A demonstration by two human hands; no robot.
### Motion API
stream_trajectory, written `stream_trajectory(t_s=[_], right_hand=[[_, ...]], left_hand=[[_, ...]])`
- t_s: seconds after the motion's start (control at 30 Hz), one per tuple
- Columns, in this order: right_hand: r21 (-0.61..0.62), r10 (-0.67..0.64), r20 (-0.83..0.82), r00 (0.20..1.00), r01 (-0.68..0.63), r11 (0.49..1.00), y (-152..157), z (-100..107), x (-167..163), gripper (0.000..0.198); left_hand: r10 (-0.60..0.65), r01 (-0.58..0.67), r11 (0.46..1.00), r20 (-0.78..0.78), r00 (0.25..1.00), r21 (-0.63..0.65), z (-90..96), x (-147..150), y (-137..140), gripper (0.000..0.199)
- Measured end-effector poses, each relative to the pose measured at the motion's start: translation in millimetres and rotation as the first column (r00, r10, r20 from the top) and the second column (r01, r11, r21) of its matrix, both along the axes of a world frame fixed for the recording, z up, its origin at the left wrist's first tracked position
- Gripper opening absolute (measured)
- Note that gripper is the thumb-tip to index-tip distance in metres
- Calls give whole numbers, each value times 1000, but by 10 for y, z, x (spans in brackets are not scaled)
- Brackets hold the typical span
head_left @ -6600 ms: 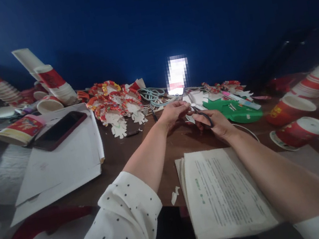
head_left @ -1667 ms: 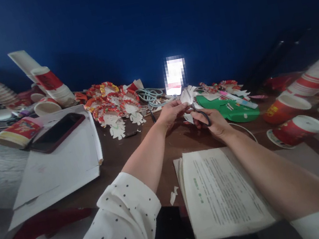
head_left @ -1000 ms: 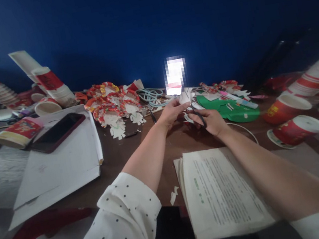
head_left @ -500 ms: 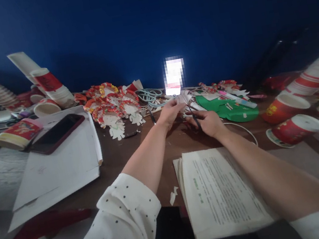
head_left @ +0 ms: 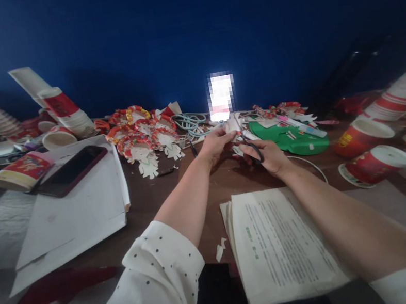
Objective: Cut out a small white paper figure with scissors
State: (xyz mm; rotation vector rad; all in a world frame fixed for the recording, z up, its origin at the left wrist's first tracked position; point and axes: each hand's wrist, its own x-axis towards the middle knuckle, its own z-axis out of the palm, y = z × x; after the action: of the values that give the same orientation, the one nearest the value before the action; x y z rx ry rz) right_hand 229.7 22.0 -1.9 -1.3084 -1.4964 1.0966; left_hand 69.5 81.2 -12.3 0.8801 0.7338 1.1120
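Note:
Scissors with dark handles [head_left: 256,154] are in my right hand [head_left: 269,157], the fingers closed round the loops. Their blades point up and away, against a small white piece of paper [head_left: 232,125]. My left hand [head_left: 214,144] pinches that paper at its near left side. A white scrap [head_left: 238,151] shows just below the blades. Right of my hands lies a green sheet [head_left: 295,138] with pens on it. A lit phone [head_left: 220,97] stands upright behind the paper.
Red and white paper-cup ornaments with white cutouts [head_left: 143,136] crowd the left back. Cup stacks [head_left: 66,113] stand on both sides. A dark phone [head_left: 74,169] rests on white sheets [head_left: 76,216]. A printed booklet [head_left: 278,243] lies under my right forearm. A blue wall [head_left: 129,44] closes the back.
My right hand has turned the scissors, so the handle loop sits further right and lower and the blades lean more to the left. My left hand has barely moved.

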Motion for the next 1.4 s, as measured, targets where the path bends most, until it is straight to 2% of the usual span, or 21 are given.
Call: stream_trajectory(t_s=[0.43,0.67,1.13,1.3,1.4], right_hand=[[1,14,24,1000,-14,1000,-21,38,-7,52],[40,26,60,998,-28,999,-23,31,-3,54],[61,31,40,999,-33,998,-8,8,0,51],[36,28,14,1000,-29,999,9,-26,8,50],[31,27,10,1000,-28,999,14,-43,13,52]], left_hand=[[-26,26,1000,42,999,-12,4,-3,-2,14],[-46,50,996,56,997,-74,2,-9,0,8],[-68,74,995,84,994,-70,54,-7,-46,11],[-55,60,995,68,996,-75,77,-7,-72,16],[-49,54,996,73,996,-69,58,-5,-54,12]])
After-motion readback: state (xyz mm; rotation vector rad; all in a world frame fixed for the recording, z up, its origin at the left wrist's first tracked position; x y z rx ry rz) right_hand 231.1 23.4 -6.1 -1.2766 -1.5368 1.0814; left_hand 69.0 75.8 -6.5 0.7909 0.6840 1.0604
